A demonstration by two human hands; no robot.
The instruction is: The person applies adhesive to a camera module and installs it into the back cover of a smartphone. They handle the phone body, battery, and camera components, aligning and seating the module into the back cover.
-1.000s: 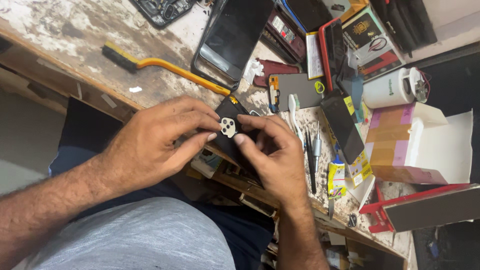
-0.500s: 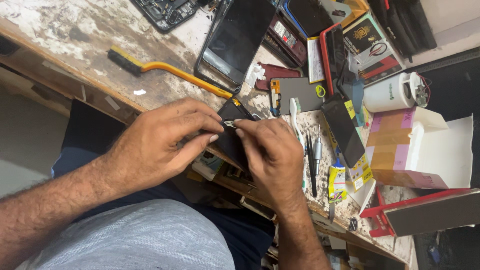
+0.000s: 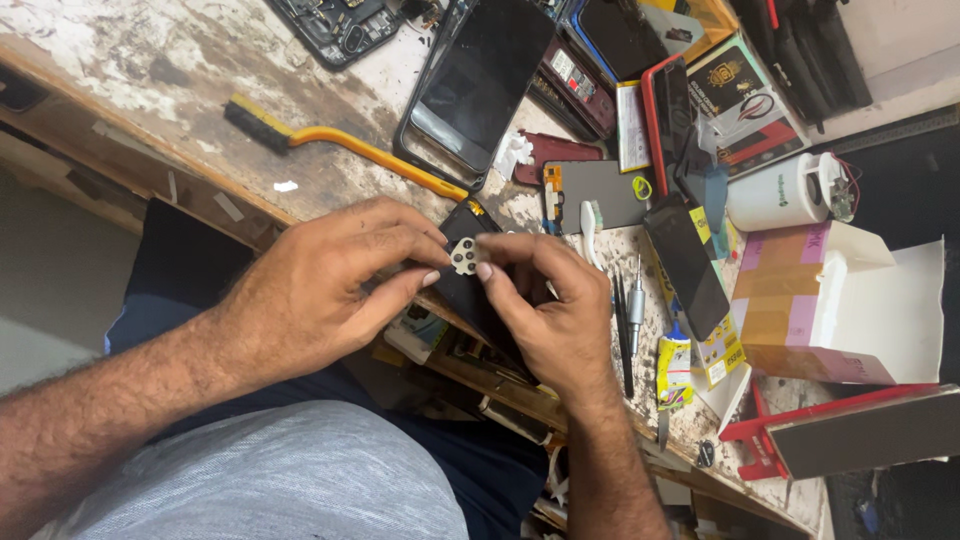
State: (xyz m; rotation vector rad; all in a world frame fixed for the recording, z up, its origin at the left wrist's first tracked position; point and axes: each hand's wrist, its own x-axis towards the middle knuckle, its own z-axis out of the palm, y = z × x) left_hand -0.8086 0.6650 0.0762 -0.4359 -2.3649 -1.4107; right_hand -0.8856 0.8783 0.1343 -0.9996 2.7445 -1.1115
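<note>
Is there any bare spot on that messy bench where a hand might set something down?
Yes: the worn bench top at far left, beyond the yellow-handled brush, is mostly bare. Right of the large dark phone it is crowded with phones, boxes, a white cylinder and tools. Both hands pinch a small camera-lens piece at the bench edge.

Two bare hands meet at the edge of a cluttered workbench (image 3: 150,100). The left hand (image 3: 320,290) and right hand (image 3: 545,315) pinch a small pale camera part (image 3: 463,256) over a dark phone (image 3: 470,290). A yellow brush (image 3: 340,150) lies just beyond.
</note>
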